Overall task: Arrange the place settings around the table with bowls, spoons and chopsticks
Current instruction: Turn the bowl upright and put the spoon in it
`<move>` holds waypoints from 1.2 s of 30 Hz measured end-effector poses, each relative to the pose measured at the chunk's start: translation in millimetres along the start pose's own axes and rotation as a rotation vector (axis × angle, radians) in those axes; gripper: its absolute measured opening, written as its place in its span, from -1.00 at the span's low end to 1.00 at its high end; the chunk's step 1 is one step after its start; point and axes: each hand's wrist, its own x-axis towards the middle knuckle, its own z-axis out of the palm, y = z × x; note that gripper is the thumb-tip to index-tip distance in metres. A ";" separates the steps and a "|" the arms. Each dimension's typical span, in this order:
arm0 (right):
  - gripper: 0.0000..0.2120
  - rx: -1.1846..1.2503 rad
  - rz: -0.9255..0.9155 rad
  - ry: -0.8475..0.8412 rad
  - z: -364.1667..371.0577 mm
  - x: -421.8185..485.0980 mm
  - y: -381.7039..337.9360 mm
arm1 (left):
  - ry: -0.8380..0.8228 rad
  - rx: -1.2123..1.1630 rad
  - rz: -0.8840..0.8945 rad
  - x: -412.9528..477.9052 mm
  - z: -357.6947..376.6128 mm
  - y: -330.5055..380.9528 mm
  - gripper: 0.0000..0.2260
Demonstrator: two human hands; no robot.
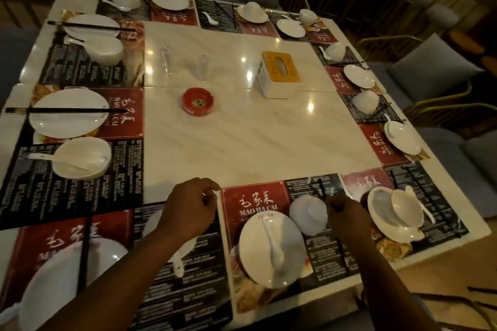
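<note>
My right hand (343,219) is shut on a pair of black chopsticks (321,188), which run from above my fingers down past my wrist. They lie beside an upturned white bowl (305,213) on the near red-and-black placemat (248,200). A white plate (255,244) on that mat carries a white spoon (275,247). My left hand (188,211) hovers with curled fingers at the mat's top left corner, over a partly hidden bowl (150,227) with a spoon (178,266). A pale sliver shows at its fingertips; whether it grips anything is unclear.
More settings with plates, bowls, spoons and chopsticks ring the marble table (255,142). A red ashtray (197,101), two clear glasses (166,60) and a yellow-topped tissue box (279,74) stand in the middle. A bowl rests on a plate (387,226) at the near right corner. Cushioned chairs (433,70) stand to the right.
</note>
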 end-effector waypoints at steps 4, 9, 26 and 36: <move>-0.90 0.005 -0.029 -0.137 -8.4 48.7 54.3 | 0.010 0.045 -0.043 16.7 65.3 33.3 -0.85; -0.88 0.024 -0.153 -0.348 1.7 81.9 106.0 | -0.017 0.089 -0.153 18.8 134.1 63.5 -0.93; -0.01 0.081 -0.612 -0.501 48.9 64.1 95.6 | -0.094 0.191 -0.183 2.5 205.9 101.9 -0.71; -0.15 0.357 -0.538 -0.551 32.1 77.6 88.4 | -0.302 0.216 0.097 10.2 229.0 102.4 -0.27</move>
